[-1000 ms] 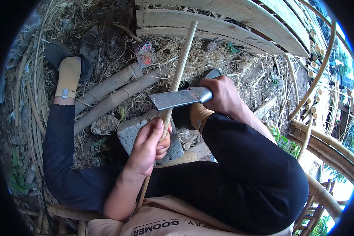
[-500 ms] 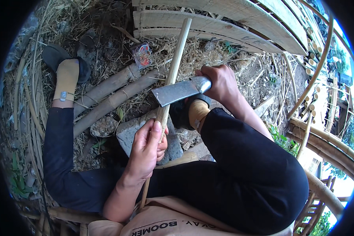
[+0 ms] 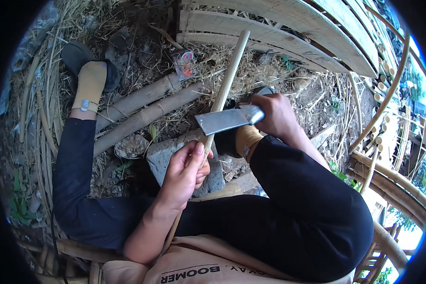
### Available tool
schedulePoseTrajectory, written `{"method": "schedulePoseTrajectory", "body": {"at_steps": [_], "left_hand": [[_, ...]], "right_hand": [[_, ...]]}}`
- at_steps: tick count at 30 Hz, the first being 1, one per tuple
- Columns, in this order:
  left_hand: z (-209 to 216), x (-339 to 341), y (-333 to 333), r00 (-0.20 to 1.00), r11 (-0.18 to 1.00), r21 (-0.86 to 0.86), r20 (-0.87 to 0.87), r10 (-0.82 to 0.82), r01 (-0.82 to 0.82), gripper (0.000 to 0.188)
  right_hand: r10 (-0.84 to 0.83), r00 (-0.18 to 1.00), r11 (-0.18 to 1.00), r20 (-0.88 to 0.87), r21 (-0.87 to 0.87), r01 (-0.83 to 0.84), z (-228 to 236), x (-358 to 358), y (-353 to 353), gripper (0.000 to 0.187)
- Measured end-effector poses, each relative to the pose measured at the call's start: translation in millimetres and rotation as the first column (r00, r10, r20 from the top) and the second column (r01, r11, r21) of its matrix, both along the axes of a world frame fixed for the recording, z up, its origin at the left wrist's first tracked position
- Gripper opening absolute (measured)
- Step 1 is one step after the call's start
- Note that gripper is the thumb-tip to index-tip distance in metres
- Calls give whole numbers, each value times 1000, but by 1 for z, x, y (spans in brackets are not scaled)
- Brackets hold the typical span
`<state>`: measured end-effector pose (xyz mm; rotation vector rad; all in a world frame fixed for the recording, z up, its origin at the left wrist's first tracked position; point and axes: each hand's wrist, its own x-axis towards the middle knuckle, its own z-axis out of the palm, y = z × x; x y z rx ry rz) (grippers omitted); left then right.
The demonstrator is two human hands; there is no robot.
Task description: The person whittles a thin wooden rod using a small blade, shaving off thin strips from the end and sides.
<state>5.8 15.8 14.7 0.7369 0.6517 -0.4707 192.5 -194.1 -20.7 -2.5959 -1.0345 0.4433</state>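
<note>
A long pale wooden stick (image 3: 230,73) slants up and away from my lap. My left hand (image 3: 187,168) is closed around its lower part, thumb along the top. My right hand (image 3: 275,116) grips a broad, blunt-ended metal blade, a machete-like knife (image 3: 222,121), by the handle end, which my fingers mostly hide. The blade lies across the stick just above my left hand, and seems to touch it. Beneath my left hand sits a grey stone block (image 3: 163,158). The stick's lower end runs under my left forearm toward my shirt.
Two bamboo poles (image 3: 146,111) lie on straw-strewn ground beyond the block, near a small colourful packet (image 3: 184,65). A slatted wooden panel (image 3: 270,35) stands at the far side. Cut bamboo (image 3: 382,125) is stacked at right. My bent legs (image 3: 303,208) frame the work.
The view has shifted slightly, so most things sit a little further right and lower. Both hands keep their grips, and the blade stays across the stick, close above my left hand.
</note>
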Motion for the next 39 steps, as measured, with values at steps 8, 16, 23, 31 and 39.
{"method": "schedulePoseTrajectory", "body": {"at_steps": [8,16,23,31,39], "left_hand": [[1,-4,-23,995,976,209,74,-73,56,30],[1,2,-25,999,982,188,-44,-27,34,29],[-5,-1,-3,995,997,61,-80,56,-51,30],[0,-3,-7,1000,984,178,-30,-1,6,31],[1,-2,-7,999,979,204,-19,29,-25,29]], "right_hand": [[-215,977,976,-13,35,215,-6,12,-11,25],[-203,977,979,73,27,201,-25,37,-26,20],[2,999,994,-36,108,2,-2,3,6,27],[-52,999,997,-9,58,52,-8,13,10,28],[-81,982,989,169,135,58,-15,34,9,24]]}}
